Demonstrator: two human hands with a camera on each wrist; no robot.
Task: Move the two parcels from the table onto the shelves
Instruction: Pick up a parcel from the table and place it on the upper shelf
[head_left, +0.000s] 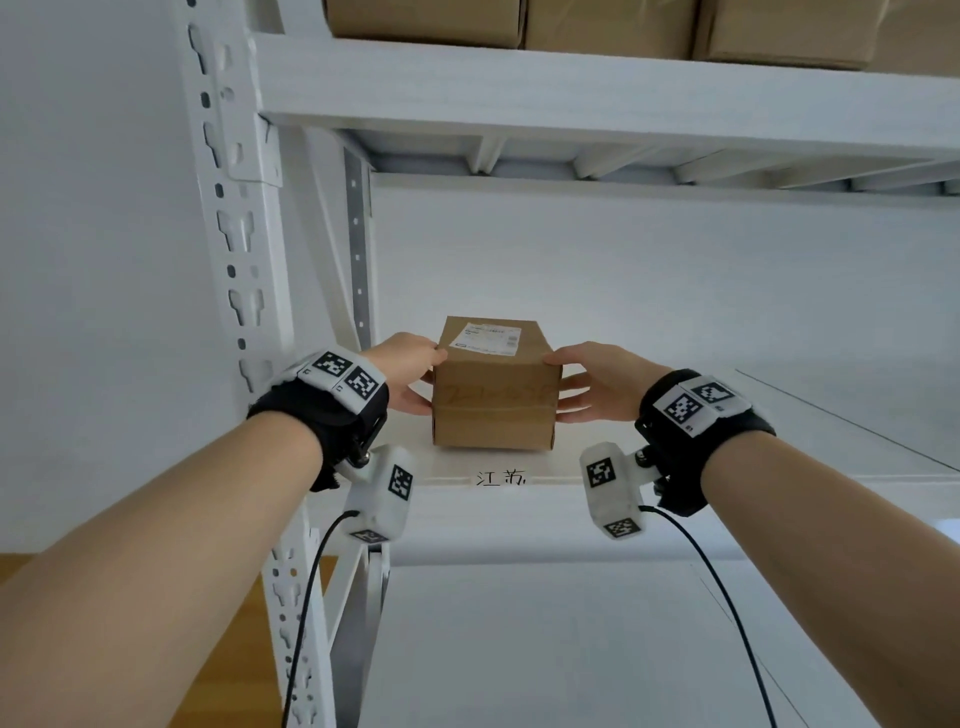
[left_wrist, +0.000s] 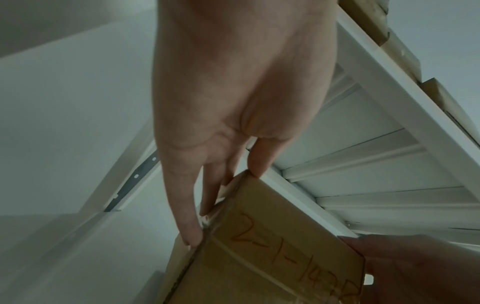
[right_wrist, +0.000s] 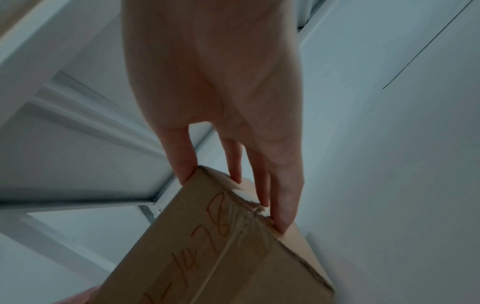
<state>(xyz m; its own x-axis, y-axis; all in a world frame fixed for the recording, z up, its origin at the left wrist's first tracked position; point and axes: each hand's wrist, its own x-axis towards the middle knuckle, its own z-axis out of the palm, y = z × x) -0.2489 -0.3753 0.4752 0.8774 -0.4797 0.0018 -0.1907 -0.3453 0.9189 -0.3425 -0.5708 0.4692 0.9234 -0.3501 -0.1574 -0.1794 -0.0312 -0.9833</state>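
White metal shelving (head_left: 519, 98) fills the view against a pale wall, and the parcel (head_left: 496, 400) sits on the middle shelf board (head_left: 779, 447), close to its front edge and toward the left upright (head_left: 234, 218). Fingers first: the left hand (head_left: 410, 374) lays straight fingers (left_wrist: 189, 205) flat down the parcel's left side, with the thumb tip set on the top edge at the near corner; in the left wrist view the fingertips reach the taped seam of that side. The right hand (head_left: 592, 387) mirrors it, straight fingers (right_wrist: 283, 197) pressed along the right side and the thumb on the upper corner, so the parcel is clamped between two flat palms, not wrapped by curled fingers. Whether its base bears fully on the board or is held a touch above it cannot be told. The parcel is plain brown cardboard, a white shipping label (head_left: 488, 338) on top and a handwritten number in reddish pen across the near face, crossed by clear tape. Each wrist carries a black strap with black-and-white square markers and a small white camera block (head_left: 382, 493) hanging below, a black cable trailing down from it. Two handwritten characters (head_left: 501, 478) mark the shelf's front lip just below the parcel. On the shelf above, other brown cartons (head_left: 613, 23) stand side by side. A strip of wooden floor (head_left: 31, 566) shows at lower left.
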